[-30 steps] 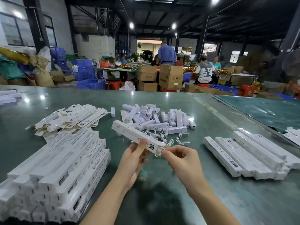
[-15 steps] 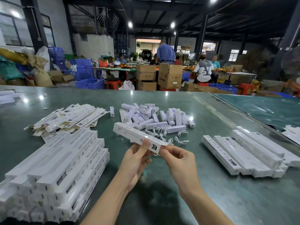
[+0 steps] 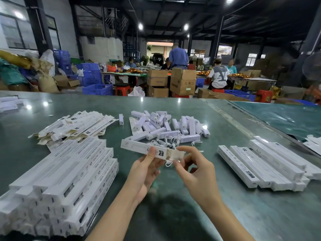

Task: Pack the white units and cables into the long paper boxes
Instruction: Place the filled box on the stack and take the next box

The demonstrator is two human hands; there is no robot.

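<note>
Left hand (image 3: 145,169) grips a long paper box (image 3: 144,147) near its open end, thumb on top and fingers underneath, holding it above the green surface (image 3: 173,214) with its far end pointing left and away. Right hand (image 3: 194,171) is at that open end, where the brown inner flap (image 3: 173,154) is folded out; its thumb and forefinger pinch a thin white cable (image 3: 169,163), which loops down just below the box mouth.

Just behind the box lies a heap of white units (image 3: 166,124) with more loose cables (image 3: 166,141) at its near edge. Flat, unfolded boxes (image 3: 74,126) are piled to the left of the heap. A large stack of long boxes (image 3: 60,185) sits at the near left, and a smaller row of long boxes (image 3: 267,164) lies at the right, well apart from the hands.
</note>
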